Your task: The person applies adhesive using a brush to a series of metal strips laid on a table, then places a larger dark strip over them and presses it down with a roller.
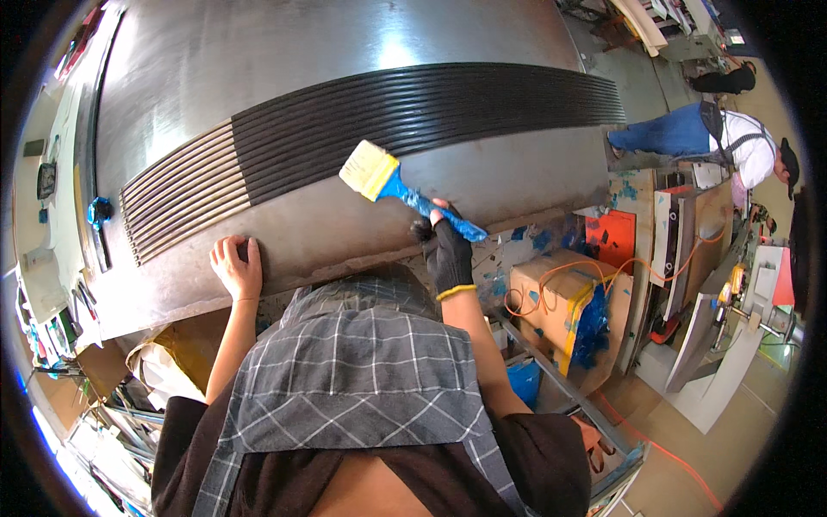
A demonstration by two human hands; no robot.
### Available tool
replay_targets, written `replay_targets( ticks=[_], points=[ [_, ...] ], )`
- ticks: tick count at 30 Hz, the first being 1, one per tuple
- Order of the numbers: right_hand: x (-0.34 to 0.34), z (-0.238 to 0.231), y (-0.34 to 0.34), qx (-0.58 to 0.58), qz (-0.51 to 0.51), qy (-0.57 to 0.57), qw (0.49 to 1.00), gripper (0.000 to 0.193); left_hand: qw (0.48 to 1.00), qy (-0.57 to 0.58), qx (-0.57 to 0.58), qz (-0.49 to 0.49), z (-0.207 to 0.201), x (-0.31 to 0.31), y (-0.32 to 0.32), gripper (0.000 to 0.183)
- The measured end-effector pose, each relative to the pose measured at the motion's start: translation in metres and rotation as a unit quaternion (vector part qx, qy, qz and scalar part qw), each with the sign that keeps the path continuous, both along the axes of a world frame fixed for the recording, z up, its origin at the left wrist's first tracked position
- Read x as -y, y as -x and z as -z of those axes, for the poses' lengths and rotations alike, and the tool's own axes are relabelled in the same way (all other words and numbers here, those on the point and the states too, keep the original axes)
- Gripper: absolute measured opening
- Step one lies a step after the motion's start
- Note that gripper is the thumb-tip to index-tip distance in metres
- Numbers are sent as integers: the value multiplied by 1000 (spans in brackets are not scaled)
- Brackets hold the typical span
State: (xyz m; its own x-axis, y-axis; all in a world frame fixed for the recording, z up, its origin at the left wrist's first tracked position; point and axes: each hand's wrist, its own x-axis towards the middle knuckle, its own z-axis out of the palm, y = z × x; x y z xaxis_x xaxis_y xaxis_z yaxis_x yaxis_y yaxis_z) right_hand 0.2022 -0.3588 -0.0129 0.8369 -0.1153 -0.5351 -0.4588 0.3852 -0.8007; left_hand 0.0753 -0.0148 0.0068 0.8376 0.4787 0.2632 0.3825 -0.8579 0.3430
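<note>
My right hand, in a black fingerless-looking glove with a yellow cuff, is closed round the blue handle of a paintbrush. The brush's pale bristles point up and left, over the near edge of a row of long parallel ribbed strips. Those strips are tan at the left end and glossy black along the rest. Bare, my left hand rests with bent, parted fingers on the near part of the metal tabletop. A dark patch shows beside its fingers; I cannot tell whether it is shadow.
Right of me stands a cardboard box with blue smears and an orange cord. White panels lean farther right. A person in a white top and jeans stands at the right. At the far left lies a blue-wrapped item.
</note>
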Motion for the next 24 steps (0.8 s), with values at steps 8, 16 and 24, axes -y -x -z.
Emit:
replay_targets(
  ticks=[8,16,24],
  points=[
    [163,-14,-81,107,208,-55,971,23,1000,-8,-7,2,5,4,-4,19],
    [114,-7,-69,-19,56,-22,998,27,990,-31,-47,-128,27,17,-10,24],
    [398,-13,-230,57,181,-28,981,21,969,-50,-60,-234,54,140,-51,44]
  ],
)
